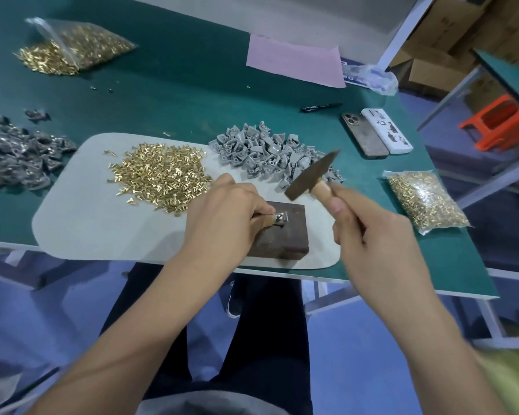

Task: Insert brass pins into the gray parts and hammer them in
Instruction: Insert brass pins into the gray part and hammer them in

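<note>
Head view: hammering step. Left hand (pixel 222 217) pinched gray part (pixel 281 218) atop dark block (pixel 285 235); right hand (pixel 369 232) gripped hammer (pixel 310 175), raised above block. Next likely needs a square strike on the pin.

My bench (pixel 192 85) has a dark green top with a white edge. Directly on it in front of me lies a pale grey rounded mat (pixel 87 223). To my far left sits an opened clear bag of brass pins (pixel 72 49), spilling some onto the green surface, and nearer me on the left a heap of dark grey finished parts (pixel 15 151). Further back lie a pink sheet of paper (pixel 294 59) and a black pen (pixel 321 107). To my right are two phones side by side (pixel 376 134) and a sealed clear bag of brass pins (pixel 426 202).
</note>
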Motion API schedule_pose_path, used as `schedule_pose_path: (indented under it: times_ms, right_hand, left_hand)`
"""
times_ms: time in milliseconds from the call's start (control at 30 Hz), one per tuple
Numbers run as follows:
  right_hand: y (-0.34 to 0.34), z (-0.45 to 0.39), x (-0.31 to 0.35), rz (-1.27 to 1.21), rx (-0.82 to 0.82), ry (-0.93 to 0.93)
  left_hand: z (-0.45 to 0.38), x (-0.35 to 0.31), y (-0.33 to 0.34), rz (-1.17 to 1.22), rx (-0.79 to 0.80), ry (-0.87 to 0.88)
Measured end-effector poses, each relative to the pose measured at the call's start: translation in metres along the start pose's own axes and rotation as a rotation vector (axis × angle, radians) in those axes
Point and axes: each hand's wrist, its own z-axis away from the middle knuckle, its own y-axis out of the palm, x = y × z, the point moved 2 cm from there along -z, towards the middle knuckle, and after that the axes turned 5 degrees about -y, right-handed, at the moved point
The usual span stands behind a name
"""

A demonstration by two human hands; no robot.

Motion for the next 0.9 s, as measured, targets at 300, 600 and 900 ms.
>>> schedule_pose_path:
  times_ms: [300, 600, 900]
  right_hand:
    - [0.005, 0.005, -0.002, 0.036, -0.076, -0.009]
    - [0.011, 0.016, -0.006, -0.141, -0.283, -0.058]
    - [0.010, 0.013, -0.009, -0.054, -0.152, -0.024]
  left_hand:
    - [-0.001, -0.001, 0.000, 0.006, 0.004, -0.001]
    - [-0.003, 0.003, 0.001, 0.039, 0.025, -0.023]
    - [-0.005, 0.003, -0.001, 0.010, 0.049, -0.003]
